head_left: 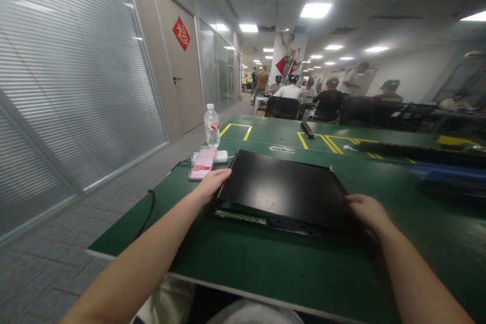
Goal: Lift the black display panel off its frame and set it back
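Ceiling lights [316,10] are glowing above a busy room, where people [287,92] are sitting and someone [289,50] is reaching upward beside a ladder [299,63]. On the green table [284,258] I'm grasping a black panel [284,187] right in front of me, my left fingers [223,174] gripping its left side and my right fingers [355,198] its right. Below its near edge, a green circuit strip [241,216] is showing. Crowding my left side, a phone [203,166] is lying beside a white case [220,156], and a water bottle [211,134] is standing just behind. Farther back, a dark strip [307,130] is resting near yellow tape [330,144]; something blue [444,177] is lying blurred off right (I can't make it out).
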### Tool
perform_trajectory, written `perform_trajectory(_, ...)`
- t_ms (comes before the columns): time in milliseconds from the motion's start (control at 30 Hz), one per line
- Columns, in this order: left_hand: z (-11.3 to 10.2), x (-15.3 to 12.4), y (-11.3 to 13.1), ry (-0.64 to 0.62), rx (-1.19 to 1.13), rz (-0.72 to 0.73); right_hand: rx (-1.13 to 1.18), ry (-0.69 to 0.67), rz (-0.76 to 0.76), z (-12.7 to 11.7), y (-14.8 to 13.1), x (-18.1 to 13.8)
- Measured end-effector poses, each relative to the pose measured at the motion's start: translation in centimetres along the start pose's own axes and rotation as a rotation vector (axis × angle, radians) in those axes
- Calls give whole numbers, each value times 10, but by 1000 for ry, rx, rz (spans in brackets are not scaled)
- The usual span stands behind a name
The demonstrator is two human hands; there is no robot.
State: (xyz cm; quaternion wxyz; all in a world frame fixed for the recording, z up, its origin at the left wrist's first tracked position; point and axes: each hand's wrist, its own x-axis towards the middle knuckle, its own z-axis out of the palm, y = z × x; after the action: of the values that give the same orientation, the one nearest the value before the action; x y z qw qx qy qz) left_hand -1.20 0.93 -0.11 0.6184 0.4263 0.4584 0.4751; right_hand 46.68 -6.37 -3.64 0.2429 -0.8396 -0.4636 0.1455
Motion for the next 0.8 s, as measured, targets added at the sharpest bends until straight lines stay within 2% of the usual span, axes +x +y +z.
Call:
perform_trajectory(133,-1,-4,-2,-30,94,55,15,-10,16,-1,-2,-3)
perform_trajectory(267,1,-10,3,17,168,59,9,16,-6,0,-1,-2)
perform_trajectory(467,2,-13,6,4,161,68,13,43,-14,1,-1,-2)
perform_trajectory(667,3,-14,6,-5,172,54,16,4,-17,2,-5,-6)
perform_trajectory(800,3,-14,6,-1,172,59,-19,39,-22,2,-9,-10)
